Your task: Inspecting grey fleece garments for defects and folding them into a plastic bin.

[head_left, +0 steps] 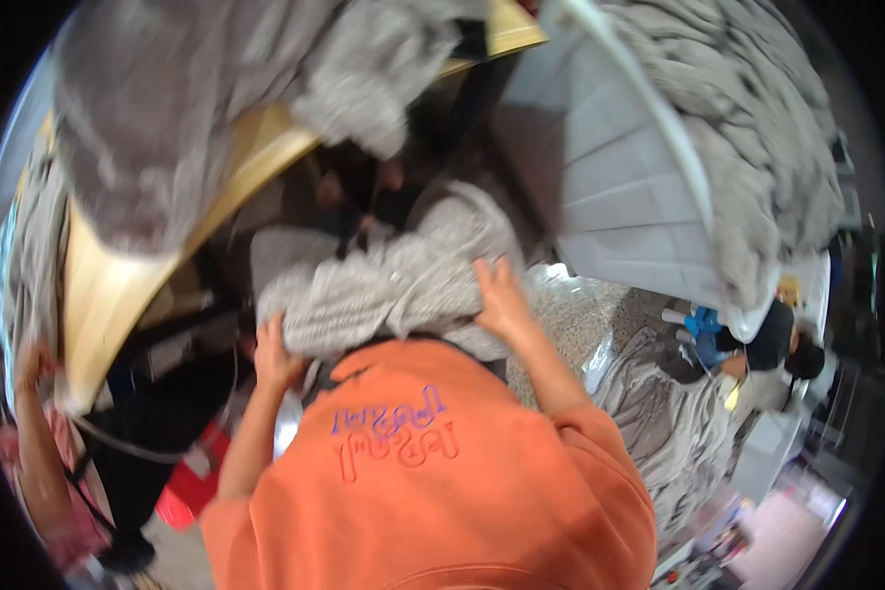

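A bunched, fluffy grey cloth with a ribbed texture lies across my lap, in front of my orange top. At its left end my left hand grips the edge, fingers partly hidden by the fabric. My right hand presses on the other end, thumb and fingers closed round the folds. Just beyond, more grey plush fabric covers the wooden table and hangs over its front edge.
The curved wooden table edge runs at front left. A large grey plastic bin stands at right, with grey fabric heaped beside it. Left, a co-worker's arm reaches to the table above a red container. Another person sits far right.
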The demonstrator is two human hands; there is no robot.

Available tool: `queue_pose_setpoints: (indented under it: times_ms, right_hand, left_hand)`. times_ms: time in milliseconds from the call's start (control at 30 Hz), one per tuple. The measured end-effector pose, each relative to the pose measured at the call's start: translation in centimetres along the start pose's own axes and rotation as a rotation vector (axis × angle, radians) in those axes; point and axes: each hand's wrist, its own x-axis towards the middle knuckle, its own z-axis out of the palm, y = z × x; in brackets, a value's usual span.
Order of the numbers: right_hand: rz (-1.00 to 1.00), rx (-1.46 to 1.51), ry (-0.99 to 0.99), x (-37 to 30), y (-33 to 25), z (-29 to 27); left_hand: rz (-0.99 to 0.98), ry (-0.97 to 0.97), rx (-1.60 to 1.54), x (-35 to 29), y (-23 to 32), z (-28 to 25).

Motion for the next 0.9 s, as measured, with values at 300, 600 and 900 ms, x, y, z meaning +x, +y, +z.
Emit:
queue_pose_setpoints:
  times_ms: [300, 600, 900]
  right_hand:
    - [-0.167, 1.177, 0.307, 2.5, 0.8, -5.7]
    - [-0.691, 1.518, 1.735, -4.6, 4.1, -21.6]
    - [-0.482, 0.539, 0.065, -3.0, -0.5, -8.1]
  left_hand:
    - [0.594, -0.049, -0.886, 7.6, 16.7, -6.1]
    - [1.497, 0.09, -1.247, 1.1, 49.5, -22.8]
    - [0.66, -0.176, -0.799, 9.4, 30.7, -12.6]
